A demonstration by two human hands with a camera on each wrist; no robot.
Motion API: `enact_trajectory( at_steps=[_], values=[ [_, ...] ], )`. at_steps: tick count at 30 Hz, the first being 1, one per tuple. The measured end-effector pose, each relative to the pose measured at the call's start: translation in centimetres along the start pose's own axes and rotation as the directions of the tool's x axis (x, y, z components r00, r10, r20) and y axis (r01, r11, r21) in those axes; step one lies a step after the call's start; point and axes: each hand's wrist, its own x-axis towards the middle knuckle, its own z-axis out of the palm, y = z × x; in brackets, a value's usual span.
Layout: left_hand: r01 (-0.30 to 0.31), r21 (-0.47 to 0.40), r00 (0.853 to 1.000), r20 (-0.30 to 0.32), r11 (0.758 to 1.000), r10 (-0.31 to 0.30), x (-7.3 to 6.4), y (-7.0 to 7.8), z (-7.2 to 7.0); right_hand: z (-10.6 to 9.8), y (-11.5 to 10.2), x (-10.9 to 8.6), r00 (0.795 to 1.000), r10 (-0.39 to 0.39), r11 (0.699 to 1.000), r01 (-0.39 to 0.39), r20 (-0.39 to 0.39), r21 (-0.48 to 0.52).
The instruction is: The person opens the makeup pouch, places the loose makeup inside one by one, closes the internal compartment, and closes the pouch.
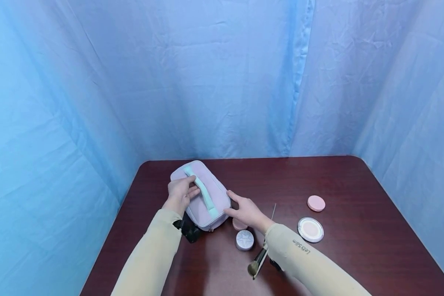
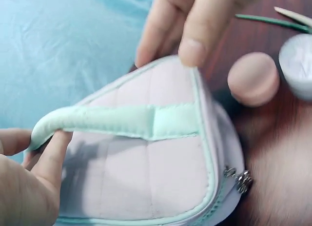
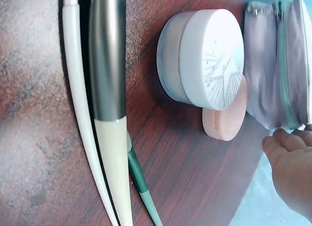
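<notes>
A lilac makeup bag [image 1: 215, 185] with a mint-green handle [image 2: 112, 121] lies on its side panel at the table's left. My left hand [image 1: 179, 192] pinches the handle near its far end, with fingertips tucked beneath the strap. At the bag's right corner, the thumb and fingers of my right hand [image 1: 246, 211] touch the edge, spread and fairly straight in the left wrist view. Metal zipper pulls [image 2: 239, 179] hang at the bag's near end. Close below my right hand are a small pink round case [image 3: 224, 121] and a white-lidded powder jar [image 3: 212, 60].
Makeup brushes [image 1: 253, 268] lie partly beneath my right forearm. Farther right on the dark wooden table [image 1: 274, 176] are a pink round compact [image 1: 316, 203] and a clear-rimmed compact [image 1: 310, 229]. Blue curtains [image 1: 222, 82] enclose the back and sides.
</notes>
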Motion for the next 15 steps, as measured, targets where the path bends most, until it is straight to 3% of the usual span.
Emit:
enact_trajectory(
  at_steps=[6,11,15],
  values=[
    [0.009,-0.210,0.999,-0.041,0.978,-0.018,0.2,0.3,0.3,0.5,0.2,0.0,0.997,0.038,0.999,-0.040,-0.068,-0.032],
    [0.023,-0.386,0.997,-0.061,0.922,-0.051,0.1,0.7,0.6,0.7,0.3,-0.1,0.995,0.022,0.998,-0.027,-0.094,-0.055],
    [0.029,-0.467,0.997,-0.046,0.884,-0.057,-0.3,1.0,1.2,1.0,0.3,-0.2,0.994,0.004,0.996,-0.014,-0.107,-0.093]
  ],
)
